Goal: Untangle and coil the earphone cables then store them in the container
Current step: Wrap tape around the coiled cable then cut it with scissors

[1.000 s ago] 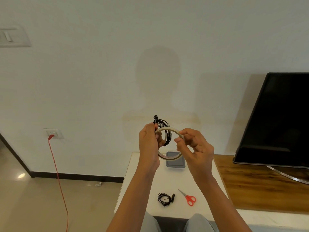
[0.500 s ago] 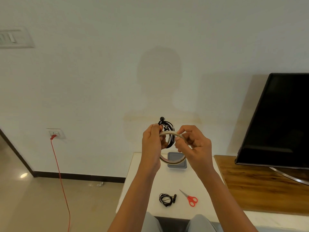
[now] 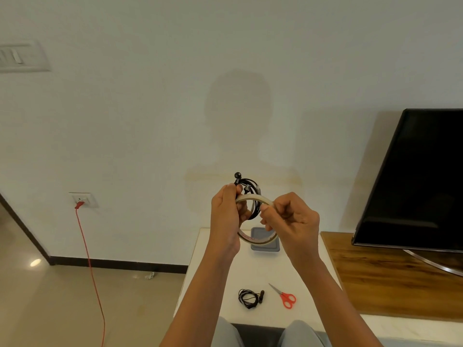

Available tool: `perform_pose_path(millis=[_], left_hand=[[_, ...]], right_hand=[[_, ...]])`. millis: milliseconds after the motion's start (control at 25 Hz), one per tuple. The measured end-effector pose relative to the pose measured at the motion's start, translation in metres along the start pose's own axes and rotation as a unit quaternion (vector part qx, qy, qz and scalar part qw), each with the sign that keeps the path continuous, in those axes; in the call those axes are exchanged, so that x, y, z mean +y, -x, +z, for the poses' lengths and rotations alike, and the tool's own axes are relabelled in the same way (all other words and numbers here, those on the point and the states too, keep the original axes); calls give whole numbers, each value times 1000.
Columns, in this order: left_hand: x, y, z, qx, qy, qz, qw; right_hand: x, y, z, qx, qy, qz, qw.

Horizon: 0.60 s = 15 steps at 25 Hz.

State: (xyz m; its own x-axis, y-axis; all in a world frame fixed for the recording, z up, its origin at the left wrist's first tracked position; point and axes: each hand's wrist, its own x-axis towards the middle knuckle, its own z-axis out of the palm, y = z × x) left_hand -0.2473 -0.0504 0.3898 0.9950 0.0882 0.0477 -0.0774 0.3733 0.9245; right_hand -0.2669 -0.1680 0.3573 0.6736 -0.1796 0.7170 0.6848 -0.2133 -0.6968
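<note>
Binding a coil, by my judgement | left hand (image 3: 225, 216) curls round coiled earphone cable (image 3: 253, 189) and tape roll (image 3: 250, 238), held up above the table (image 3: 213, 284) | right hand (image 3: 293, 221) pinches the roll's rim | grey container (image 3: 265, 248) at the far table edge | next: peel tape free, keeping the loops gathered

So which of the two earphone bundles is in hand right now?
The raised coil, gripped by the left hand together with the tape roll. The other bundle lies untouched on the white table beside the red scissors.
</note>
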Motion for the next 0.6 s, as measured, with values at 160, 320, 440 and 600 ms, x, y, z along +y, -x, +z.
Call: perform_pose_path(millis=[160,320,440,600], left_hand=[[1,1,-1,-14,4,-6,1000],[0,2,1,-20,37,-12,999],[-1,2,0,-31,31,4,999],[3,-4,-10,-79,-87,107,987]], right_hand=[[-4,-2,-2,-33,-3,6,999],[-8,-4,-3,-31,1,2,1000],[-12,-2,-2,-26,-31,39,998],[-26,-8,-8,-86,-116,216,966]])
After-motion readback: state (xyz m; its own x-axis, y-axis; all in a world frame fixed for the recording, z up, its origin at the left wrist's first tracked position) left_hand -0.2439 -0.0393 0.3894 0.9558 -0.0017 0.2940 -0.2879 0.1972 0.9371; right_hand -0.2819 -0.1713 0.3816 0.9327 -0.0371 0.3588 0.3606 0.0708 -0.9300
